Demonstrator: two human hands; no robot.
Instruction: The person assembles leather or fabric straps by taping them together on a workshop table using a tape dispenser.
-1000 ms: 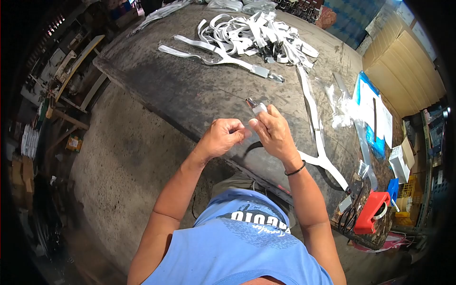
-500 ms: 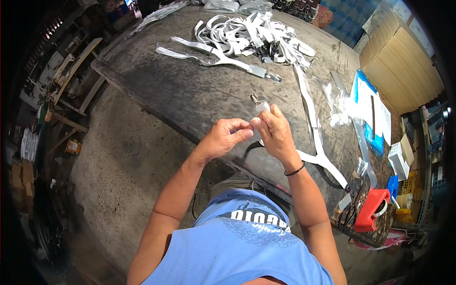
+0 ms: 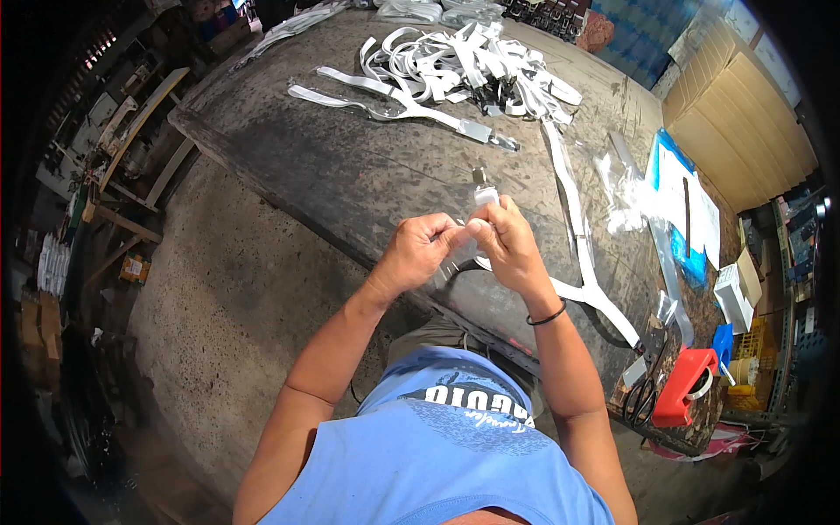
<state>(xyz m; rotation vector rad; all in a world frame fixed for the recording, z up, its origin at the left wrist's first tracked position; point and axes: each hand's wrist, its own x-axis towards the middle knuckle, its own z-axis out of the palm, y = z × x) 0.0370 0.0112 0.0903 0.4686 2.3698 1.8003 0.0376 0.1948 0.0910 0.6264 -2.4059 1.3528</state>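
Note:
My right hand (image 3: 509, 245) is closed round the end of a white elastic suspender strap (image 3: 486, 196), whose metal clip (image 3: 479, 176) sticks out beyond the fingers. Close against its thumb, my left hand (image 3: 423, 249) pinches a piece of clear plastic (image 3: 451, 262), partly hidden by the fingers. Right of my hands lies a Y-shaped white suspender (image 3: 588, 289) on the dark worktable (image 3: 350, 175). Another white suspender (image 3: 411, 109) lies beyond, with a grey piece near its end.
At the back is a heap of white straps (image 3: 472, 66). Clear plastic bags (image 3: 619, 206) and a blue-and-white packet (image 3: 691, 210) lie at right. Near the right corner are a red tape dispenser (image 3: 682, 389), scissors (image 3: 641, 398) and a small white box (image 3: 737, 293).
The metal clip has swung more upright above my right hand. My left hand has shifted slightly, and clear plastic now shows beneath its fingers.

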